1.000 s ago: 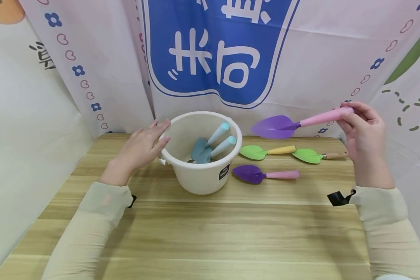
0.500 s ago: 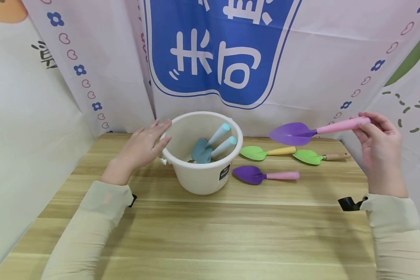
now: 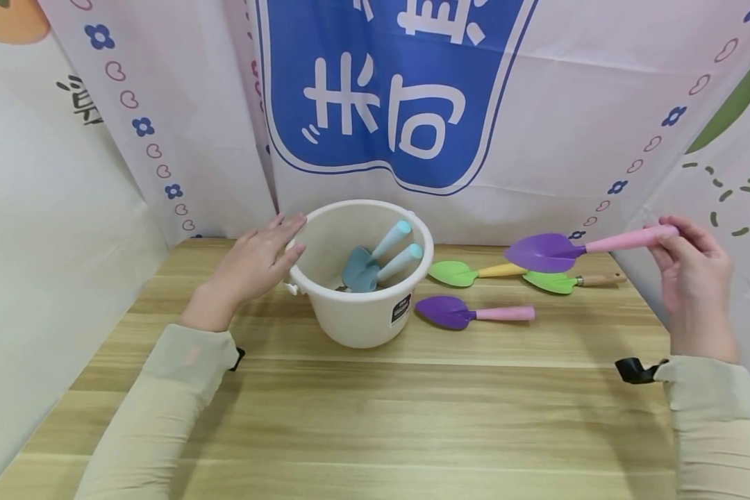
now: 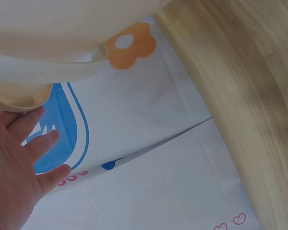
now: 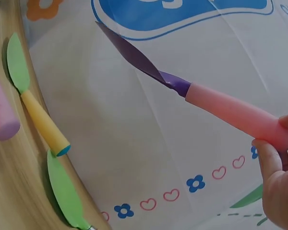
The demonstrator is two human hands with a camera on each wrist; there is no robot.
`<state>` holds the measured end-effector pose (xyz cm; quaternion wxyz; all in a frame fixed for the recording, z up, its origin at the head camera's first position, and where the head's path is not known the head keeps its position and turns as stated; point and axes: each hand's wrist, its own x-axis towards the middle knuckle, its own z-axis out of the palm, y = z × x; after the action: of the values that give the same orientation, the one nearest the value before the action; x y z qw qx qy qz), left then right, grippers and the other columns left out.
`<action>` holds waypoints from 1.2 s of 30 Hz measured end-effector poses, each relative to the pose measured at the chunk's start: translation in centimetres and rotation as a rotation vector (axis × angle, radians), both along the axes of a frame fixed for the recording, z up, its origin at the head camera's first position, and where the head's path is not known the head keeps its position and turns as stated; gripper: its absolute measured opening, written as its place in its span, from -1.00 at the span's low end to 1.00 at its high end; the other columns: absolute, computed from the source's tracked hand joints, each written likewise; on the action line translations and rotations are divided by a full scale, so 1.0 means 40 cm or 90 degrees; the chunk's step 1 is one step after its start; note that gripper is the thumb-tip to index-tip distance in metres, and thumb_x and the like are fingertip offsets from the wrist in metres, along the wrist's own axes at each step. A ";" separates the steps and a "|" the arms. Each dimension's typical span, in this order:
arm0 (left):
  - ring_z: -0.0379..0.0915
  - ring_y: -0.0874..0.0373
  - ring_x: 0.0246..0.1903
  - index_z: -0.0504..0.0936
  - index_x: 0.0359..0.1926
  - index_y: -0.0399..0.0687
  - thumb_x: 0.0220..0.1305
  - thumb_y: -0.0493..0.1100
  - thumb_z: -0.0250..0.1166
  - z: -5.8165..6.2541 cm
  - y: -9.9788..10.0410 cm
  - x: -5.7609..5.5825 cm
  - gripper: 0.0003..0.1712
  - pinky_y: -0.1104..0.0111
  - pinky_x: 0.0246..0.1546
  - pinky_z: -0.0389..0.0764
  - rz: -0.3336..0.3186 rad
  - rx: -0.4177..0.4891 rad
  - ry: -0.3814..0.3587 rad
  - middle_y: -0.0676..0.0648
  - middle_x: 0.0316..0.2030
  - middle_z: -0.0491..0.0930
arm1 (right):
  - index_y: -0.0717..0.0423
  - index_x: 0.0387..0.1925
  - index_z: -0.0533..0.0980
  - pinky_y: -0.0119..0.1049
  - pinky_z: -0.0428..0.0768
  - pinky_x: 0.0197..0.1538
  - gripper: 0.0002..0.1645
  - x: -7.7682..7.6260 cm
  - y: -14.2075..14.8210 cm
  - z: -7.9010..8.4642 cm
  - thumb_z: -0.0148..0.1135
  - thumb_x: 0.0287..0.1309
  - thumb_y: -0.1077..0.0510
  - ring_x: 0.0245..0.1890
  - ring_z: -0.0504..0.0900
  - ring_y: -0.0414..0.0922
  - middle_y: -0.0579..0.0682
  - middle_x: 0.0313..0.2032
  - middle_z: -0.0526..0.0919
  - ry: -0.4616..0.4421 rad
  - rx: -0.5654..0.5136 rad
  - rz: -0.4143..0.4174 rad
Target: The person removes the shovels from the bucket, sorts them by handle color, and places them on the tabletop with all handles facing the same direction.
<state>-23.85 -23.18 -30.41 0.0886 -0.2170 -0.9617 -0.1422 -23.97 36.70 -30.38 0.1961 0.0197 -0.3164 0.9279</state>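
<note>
On the right, the right hand [image 3: 696, 281] pinches a raised purple trowel [image 3: 545, 253] by its pink handle's end, blade pointing left. Beneath and leftward on the table [image 3: 412, 423], two green trowels [image 3: 453, 273] lie near the far edge, with a second purple trowel [image 3: 444, 312] nearer. Farther left stands a white bucket [image 3: 350, 323] holding two blue trowels [image 3: 360, 276], its left rim touched by the left hand [image 3: 250, 260], fingers spread.
</note>
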 end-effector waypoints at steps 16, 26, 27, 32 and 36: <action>-0.10 -0.18 0.56 0.11 0.61 -0.12 0.63 0.24 -0.22 -0.007 0.000 -0.003 -0.23 -0.32 0.43 0.00 0.009 0.004 -0.001 -0.14 0.57 0.09 | 0.57 -0.24 0.65 -0.20 0.75 -0.17 -0.79 0.000 0.075 -0.071 0.17 0.14 0.69 -0.36 0.79 0.07 0.24 -0.32 0.69 -0.033 -0.014 -0.037; -0.09 -0.21 0.55 0.10 0.61 -0.13 0.64 0.22 -0.23 -0.005 -0.001 0.006 -0.24 -0.34 0.42 -0.01 0.006 0.002 -0.005 -0.16 0.57 0.09 | 0.57 -0.24 0.66 -0.19 0.75 -0.16 -0.78 0.014 0.115 -0.107 0.13 0.18 0.68 -0.35 0.79 0.08 0.25 -0.33 0.71 -0.035 -0.017 -0.006; -0.10 -0.22 0.55 0.10 0.61 -0.13 0.64 0.22 -0.23 -0.005 -0.001 0.007 -0.24 -0.35 0.42 -0.01 0.006 0.001 -0.005 -0.16 0.57 0.09 | 0.58 -0.24 0.65 -0.19 0.75 -0.16 -0.78 0.016 0.119 -0.110 0.12 0.18 0.69 -0.35 0.79 0.08 0.25 -0.32 0.71 -0.036 -0.016 -0.007; -0.09 -0.20 0.55 0.10 0.61 -0.13 0.64 0.22 -0.23 -0.003 0.000 0.005 -0.24 -0.34 0.42 -0.01 0.004 0.005 -0.001 -0.15 0.57 0.09 | 0.58 -0.24 0.65 -0.22 0.76 -0.19 -0.76 0.031 0.138 -0.130 0.10 0.19 0.70 -0.35 0.79 0.06 0.24 -0.33 0.70 -0.045 -0.001 -0.018; -0.10 -0.18 0.56 0.11 0.61 -0.13 0.64 0.23 -0.23 -0.002 0.001 0.002 -0.23 -0.34 0.42 -0.01 0.004 0.006 0.000 -0.14 0.57 0.09 | 0.56 -0.27 0.67 -0.24 0.75 -0.19 -0.76 0.040 0.148 -0.151 0.11 0.19 0.69 -0.35 0.80 0.04 0.23 -0.34 0.72 -0.051 0.015 -0.010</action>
<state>-23.77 -23.14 -30.50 0.0902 -0.2138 -0.9617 -0.1462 -22.37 42.61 -36.42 0.1900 -0.0178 -0.3352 0.9226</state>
